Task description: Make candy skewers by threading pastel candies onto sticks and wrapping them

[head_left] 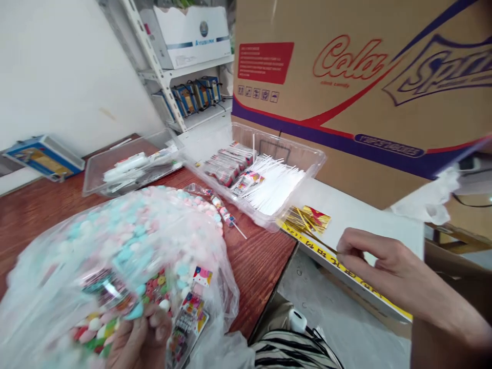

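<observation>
My right hand [378, 266] is closed in a pinch on the end of a gold twist tie [323, 243]. That tie stretches from a bunch of gold twist ties [302, 221] on the yellow-edged white surface. Low in the view, my left hand [140, 338] has its fingers closed over the big clear bag of pastel candies [154, 225]; what they grip is hidden. A pale blue candy [135, 310] shows at its fingertips. Beside it are a blurred clear printed wrapper [109, 292], loose multicoloured candies [98, 328] and printed packets [188, 323].
A clear tray [313, 154] holds white sticks [272, 182] and stacked wrappers [230, 161]. Another clear tray [90, 179] stands left of it. A wrapped candy stick [223, 210] lies on the red-brown table [257, 266]. A large carton [307, 113] rises behind.
</observation>
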The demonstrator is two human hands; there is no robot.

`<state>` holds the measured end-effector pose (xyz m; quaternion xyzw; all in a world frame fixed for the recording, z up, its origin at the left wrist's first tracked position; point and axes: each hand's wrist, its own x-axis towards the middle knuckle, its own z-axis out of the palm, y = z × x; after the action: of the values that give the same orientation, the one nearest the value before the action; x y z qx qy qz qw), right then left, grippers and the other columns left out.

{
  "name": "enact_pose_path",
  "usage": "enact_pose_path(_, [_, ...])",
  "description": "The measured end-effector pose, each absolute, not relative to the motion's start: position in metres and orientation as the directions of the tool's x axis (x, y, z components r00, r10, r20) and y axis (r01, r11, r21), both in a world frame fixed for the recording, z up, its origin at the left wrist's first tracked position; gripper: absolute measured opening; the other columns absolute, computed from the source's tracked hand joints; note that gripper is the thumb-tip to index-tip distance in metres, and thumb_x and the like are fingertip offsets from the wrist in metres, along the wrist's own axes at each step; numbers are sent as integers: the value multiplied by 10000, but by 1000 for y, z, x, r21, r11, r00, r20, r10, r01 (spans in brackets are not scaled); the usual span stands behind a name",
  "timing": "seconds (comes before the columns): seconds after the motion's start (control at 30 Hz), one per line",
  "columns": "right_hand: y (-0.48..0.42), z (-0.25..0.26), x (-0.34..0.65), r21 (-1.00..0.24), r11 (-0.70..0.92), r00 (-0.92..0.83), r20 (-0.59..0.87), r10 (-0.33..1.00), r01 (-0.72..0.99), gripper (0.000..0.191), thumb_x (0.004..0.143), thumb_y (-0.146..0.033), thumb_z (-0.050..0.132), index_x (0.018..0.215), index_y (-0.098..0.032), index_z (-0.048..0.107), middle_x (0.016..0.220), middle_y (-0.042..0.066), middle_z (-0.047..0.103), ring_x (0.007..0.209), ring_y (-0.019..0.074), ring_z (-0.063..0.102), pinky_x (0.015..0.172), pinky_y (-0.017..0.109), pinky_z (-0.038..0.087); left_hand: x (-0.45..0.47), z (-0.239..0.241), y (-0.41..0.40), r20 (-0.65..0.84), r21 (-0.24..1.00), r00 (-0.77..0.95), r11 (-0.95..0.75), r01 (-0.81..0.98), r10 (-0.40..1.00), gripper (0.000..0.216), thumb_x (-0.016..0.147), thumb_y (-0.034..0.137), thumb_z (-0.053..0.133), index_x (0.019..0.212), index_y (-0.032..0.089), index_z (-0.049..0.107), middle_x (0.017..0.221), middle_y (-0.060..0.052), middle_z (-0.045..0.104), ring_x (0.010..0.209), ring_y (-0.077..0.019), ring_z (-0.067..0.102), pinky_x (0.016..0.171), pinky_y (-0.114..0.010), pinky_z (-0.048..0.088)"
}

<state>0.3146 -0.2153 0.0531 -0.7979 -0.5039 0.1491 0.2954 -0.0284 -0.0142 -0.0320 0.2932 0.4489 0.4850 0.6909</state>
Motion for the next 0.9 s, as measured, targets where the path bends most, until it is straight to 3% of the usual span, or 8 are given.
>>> enact_pose_path(0.13, [-150,40,268,-816,-37,181,83,980,577,214,843,-138,482,646,-214,444,645,-41,481,602,119,453,567,233,350,-7,-21,-34,-351,779,302,455,-432,887,203,684,258,813,765,165,652,763,-30,641,643,-123,583,528,-214,488])
enact_pose_path(0.23, [-102,9,222,-838,59,-30,51,998,543,209,769,-55,487,643,-206,417,653,-46,476,614,115,450,575,241,316,2,-21,-38,-335,758,386,489,-431,860,174,743,269,774,831,146,689,867,-81,690,668,-140,622,497,-198,453])
enact_pose_path(0.33, [-76,-16,189,-827,122,-175,29,984,548,222,763,-54,499,639,-206,396,644,-46,470,612,121,447,574,247,305,1,-27,-37,-316,754,351,458,-471,881,159,764,274,762,818,138,699,934,-84,707,680,-129,647,520,-189,471])
enact_pose_path(0.47, [-66,-24,173,-808,141,-228,8,974,572,88,821,-110,540,823,-198,547,783,-11,573,690,150,520,634,264,380,-8,-38,-35,-340,764,248,420,-489,907,160,760,274,772,841,148,715,841,-38,705,686,-118,669,649,-212,538])
enact_pose_path(0.57, [-64,-21,169,-815,138,-207,23,978,563,231,855,-154,573,1083,-186,584,1006,57,620,897,202,588,784,319,453,-13,-42,-35,-336,776,228,406,-484,914,157,778,284,756,860,156,720,868,-31,709,708,-116,679,705,-225,548])
enact_pose_path(0.73, [-57,-23,161,-774,240,-172,170,970,586,279,891,-148,570,1166,-181,602,1275,126,549,1182,251,516,983,388,420,-16,-37,-34,-316,786,250,400,-472,915,161,788,293,746,871,156,722,859,-32,715,703,-119,680,711,-229,541])
enact_pose_path(0.9, [-56,-26,159,-796,272,-287,130,949,541,166,941,-135,503,957,-190,660,919,56,667,894,213,589,821,349,457,-17,-34,-34,-338,745,302,450,-493,891,178,768,286,761,843,136,701,835,-38,692,667,-111,652,629,-210,509])
